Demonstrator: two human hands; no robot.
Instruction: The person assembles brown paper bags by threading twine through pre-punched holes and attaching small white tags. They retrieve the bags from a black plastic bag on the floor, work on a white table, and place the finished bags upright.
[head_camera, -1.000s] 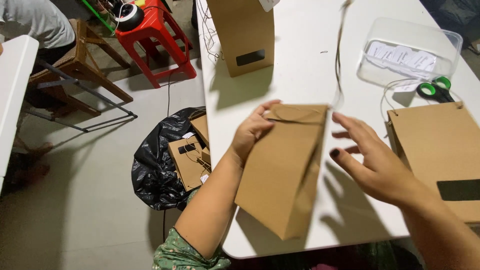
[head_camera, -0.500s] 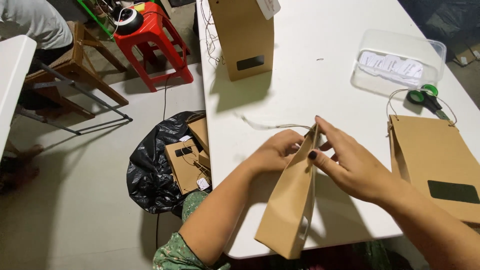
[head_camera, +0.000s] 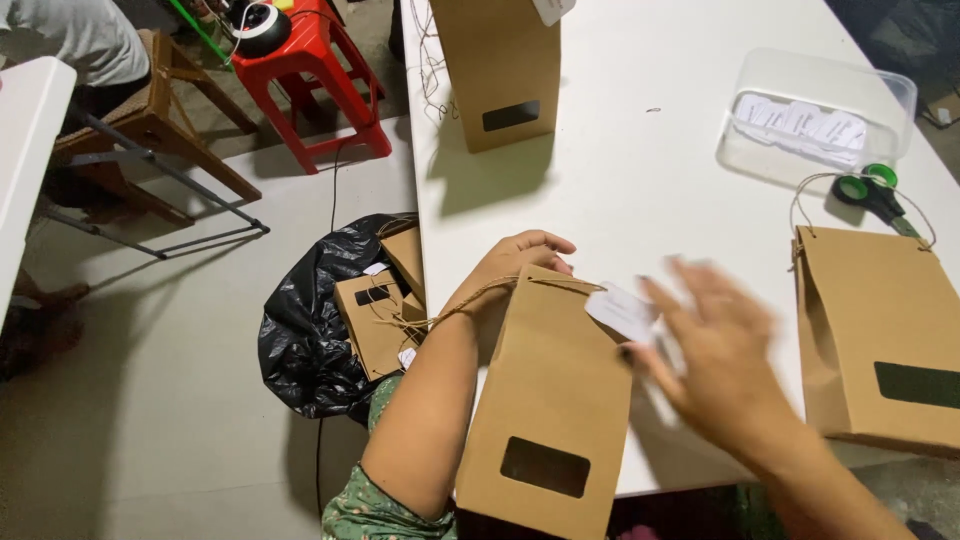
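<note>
A brown paper bag (head_camera: 555, 400) with a small dark window stands at the near edge of the white table (head_camera: 640, 170). My left hand (head_camera: 515, 265) grips its top left corner from behind. Twine runs along the bag's top edge to a white paper tag (head_camera: 622, 312). My right hand (head_camera: 715, 355), blurred by motion, hovers at the bag's upper right beside the tag with its fingers spread and nothing in them.
A second paper bag (head_camera: 885, 345) lies flat at the right. A third (head_camera: 500, 70) stands at the far side. A clear plastic box of white tags (head_camera: 815, 120) and green-handled scissors (head_camera: 870, 192) sit at right. A black sack of bags (head_camera: 345, 310) and a red stool (head_camera: 315, 70) are on the floor at left.
The bag has turned from edge-on to face me, showing its window. My right hand has come off the bag's top and moved right. The tag now hangs at the top edge.
</note>
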